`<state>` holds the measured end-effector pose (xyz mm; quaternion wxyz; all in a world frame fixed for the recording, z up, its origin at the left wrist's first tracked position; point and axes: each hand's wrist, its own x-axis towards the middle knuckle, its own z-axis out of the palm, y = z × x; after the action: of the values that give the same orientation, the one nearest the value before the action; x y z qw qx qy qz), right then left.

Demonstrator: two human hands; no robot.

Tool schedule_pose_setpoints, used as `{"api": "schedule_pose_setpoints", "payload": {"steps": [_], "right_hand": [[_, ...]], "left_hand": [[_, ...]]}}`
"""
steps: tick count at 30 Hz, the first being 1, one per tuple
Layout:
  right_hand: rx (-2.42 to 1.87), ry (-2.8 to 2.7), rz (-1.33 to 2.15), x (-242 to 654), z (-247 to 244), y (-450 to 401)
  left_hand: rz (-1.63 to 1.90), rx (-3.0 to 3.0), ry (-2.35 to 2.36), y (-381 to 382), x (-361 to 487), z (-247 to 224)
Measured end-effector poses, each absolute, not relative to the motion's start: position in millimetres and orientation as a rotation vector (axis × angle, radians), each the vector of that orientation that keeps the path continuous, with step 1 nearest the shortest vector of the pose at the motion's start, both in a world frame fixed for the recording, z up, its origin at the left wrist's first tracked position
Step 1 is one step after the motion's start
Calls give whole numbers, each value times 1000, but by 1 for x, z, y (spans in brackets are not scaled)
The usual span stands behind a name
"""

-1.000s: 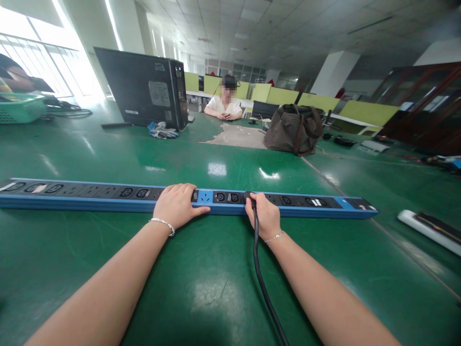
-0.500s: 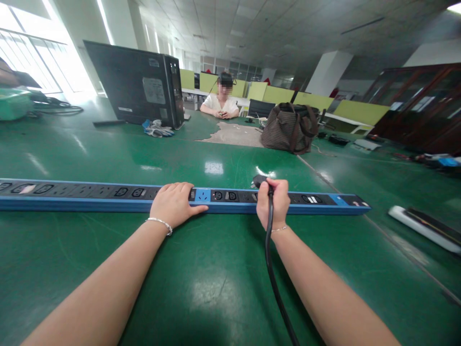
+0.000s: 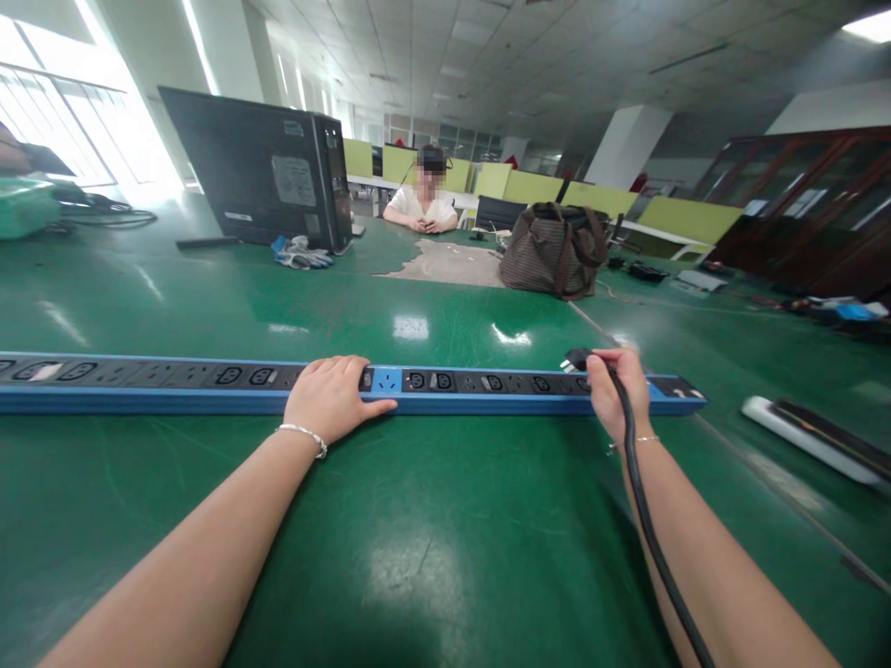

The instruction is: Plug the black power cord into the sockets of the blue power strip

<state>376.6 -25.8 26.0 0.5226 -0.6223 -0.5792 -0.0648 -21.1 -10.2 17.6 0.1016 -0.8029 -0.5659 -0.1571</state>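
Note:
A long blue-and-black power strip [image 3: 473,401] lies across the green table, its sockets facing up. My left hand [image 3: 327,399] grips it near the middle, fingers over the top and thumb along the near side, just left of a blue socket [image 3: 387,379]. Toward the strip's right end, my right hand [image 3: 618,390] is closed around a black power plug [image 3: 577,358]. The plug's metal prongs point left, above the sockets and apart from them. Its thick black cord [image 3: 644,501] runs down over my right wrist and forearm to the bottom edge.
A black computer case [image 3: 257,172] stands at back left, with gloves [image 3: 302,252] beside it. A brown bag [image 3: 555,250] sits at the back, right of centre. A white-and-black bar [image 3: 811,436] lies right of the strip. Across the table sits a person [image 3: 421,204].
My right hand has carried the plug rightward along the strip, uncovering sockets that it hid before. My left hand stays on the strip. The view has shifted slightly.

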Motion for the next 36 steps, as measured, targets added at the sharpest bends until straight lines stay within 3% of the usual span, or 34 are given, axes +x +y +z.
{"api": "schedule_pose_setpoints", "payload": {"steps": [8,21,36], "right_hand": [[-1659,-1567,-196,394,11,-32],[-1702,-1725,-626,378,-2,-44],[-1767,-1617,-541,372,-4,-47]], "left_hand": [[-460,-2369,-1676,-10,-21,18],[-478,-2389,-1701,-11,-21,19],[-456,-2370,-1670,-11,-22,18]]}}
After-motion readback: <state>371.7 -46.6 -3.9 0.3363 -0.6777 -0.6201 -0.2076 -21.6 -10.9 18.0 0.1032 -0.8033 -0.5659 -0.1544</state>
